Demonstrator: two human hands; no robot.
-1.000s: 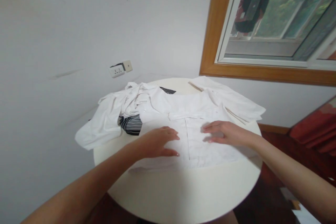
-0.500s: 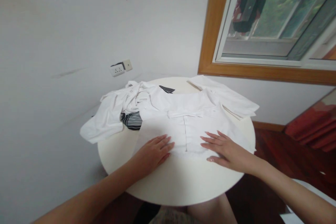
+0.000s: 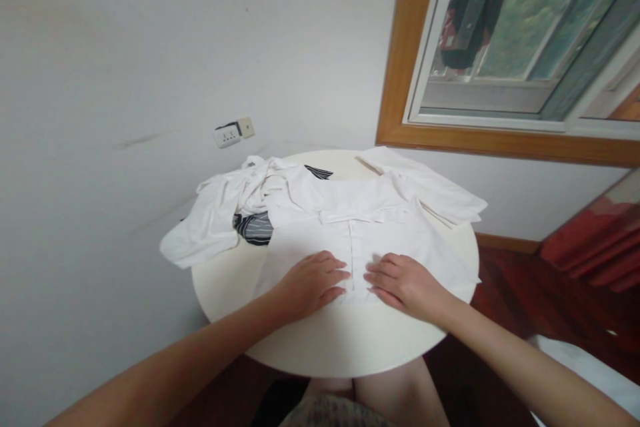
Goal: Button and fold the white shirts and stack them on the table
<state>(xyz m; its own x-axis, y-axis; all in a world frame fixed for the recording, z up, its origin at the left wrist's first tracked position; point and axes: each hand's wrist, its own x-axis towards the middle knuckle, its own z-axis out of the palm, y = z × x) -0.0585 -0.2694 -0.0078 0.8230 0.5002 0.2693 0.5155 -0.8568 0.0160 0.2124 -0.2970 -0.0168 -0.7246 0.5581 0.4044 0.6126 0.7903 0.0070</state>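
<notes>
A white shirt (image 3: 370, 227) lies folded flat on a round white table (image 3: 330, 340), its button strip running down the middle. My left hand (image 3: 310, 283) lies flat and open on the shirt's lower left part. Just to the right of the strip, my right hand (image 3: 405, 283) rests open on the lower right part. Fingertips of both hands nearly meet at the strip. Neither hand holds anything.
A heap of white clothes (image 3: 225, 213) with a black-striped piece (image 3: 255, 228) lies at the table's back left. A wall socket (image 3: 227, 135) sits on the grey wall. A wood-framed window (image 3: 500, 140) is at the right, red fabric (image 3: 595, 253) below it.
Both hands have slid down the shirt's front toward me and then drawn inward, so their fingertips now sit close together at the button strip. The view has shifted slightly.
</notes>
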